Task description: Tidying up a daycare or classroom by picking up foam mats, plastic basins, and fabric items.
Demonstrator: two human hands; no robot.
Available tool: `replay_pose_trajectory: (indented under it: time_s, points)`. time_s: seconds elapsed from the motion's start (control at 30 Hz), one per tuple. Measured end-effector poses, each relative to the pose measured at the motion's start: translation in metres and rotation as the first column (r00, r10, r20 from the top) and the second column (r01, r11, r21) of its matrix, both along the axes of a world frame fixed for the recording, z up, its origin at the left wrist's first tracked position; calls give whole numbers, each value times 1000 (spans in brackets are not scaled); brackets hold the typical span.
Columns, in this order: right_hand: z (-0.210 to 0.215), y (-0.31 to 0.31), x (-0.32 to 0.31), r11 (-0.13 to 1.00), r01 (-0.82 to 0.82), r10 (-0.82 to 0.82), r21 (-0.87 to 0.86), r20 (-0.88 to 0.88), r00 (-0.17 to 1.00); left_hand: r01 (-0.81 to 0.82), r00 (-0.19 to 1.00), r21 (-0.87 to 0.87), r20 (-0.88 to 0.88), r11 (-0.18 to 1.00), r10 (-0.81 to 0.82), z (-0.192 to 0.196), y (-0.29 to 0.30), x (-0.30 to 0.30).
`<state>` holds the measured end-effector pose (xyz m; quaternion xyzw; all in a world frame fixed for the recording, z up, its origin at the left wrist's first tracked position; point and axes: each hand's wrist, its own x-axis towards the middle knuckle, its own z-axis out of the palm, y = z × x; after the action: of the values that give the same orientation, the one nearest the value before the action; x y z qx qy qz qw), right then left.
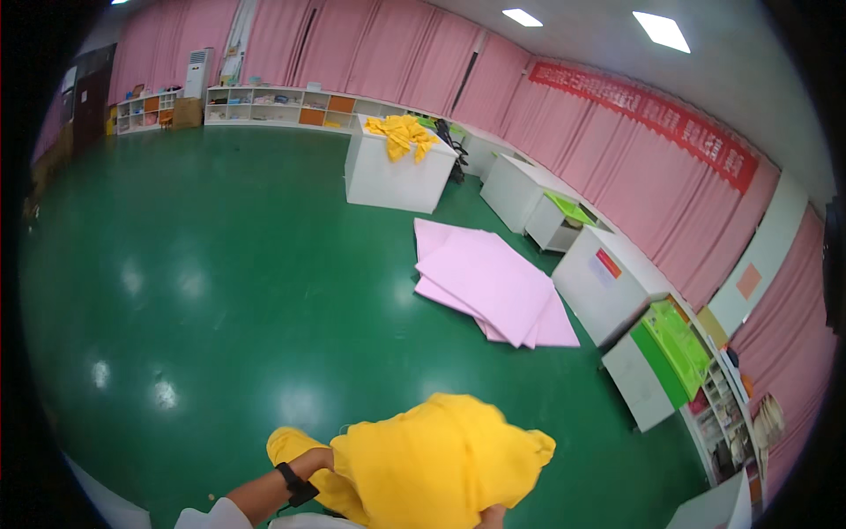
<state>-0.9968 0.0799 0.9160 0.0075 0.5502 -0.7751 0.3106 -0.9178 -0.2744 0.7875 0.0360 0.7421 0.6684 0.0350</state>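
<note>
A bright yellow cloth (441, 458), which looks like a garment with sleeve-like ends at both sides, is bunched up in front of me at the bottom of the head view. My left hand (324, 459) reaches into its folds from the left, a black band on the wrist; the fingers are hidden by the cloth. At the lower edge of the cloth a small part of my right hand (493, 517) shows, closed on the fabric. Its fingertips are mostly covered.
Pink foam mats (485, 278) lie fanned out on the green floor (220, 264) ahead. Beyond them a white table (397, 181) bears a heap of yellow cloth (404, 134). White cabinets (599, 286) and a green-topped cart (656, 366) line the right side; low shelves (264, 109) run along the far wall.
</note>
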Motion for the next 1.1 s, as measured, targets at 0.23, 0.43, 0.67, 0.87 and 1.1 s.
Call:
replay_pose_trajectory:
  time_s: [0.23,0.43,0.67,0.87,1.1]
  points:
    - [9,-171,-250,973,-191,207,128,-124,970,-132,952,-333,219,934,212,-1,-179,-145]
    - [-15,-361,-413,850,-473,523,231,-270,808,-757,612,-308,-22,577,791,88,-279,-240]
    - [-35,-569,-554,696,-610,716,379,-425,553,-781,622,-161,-117,603,774,114,-419,-422]
    - [-21,-692,-695,694,-558,709,455,-568,419,-583,810,-249,-255,773,529,126,-561,-588]
    - [-43,-839,-863,692,-534,697,486,-644,316,-194,977,-513,-27,836,211,100,-708,-792]
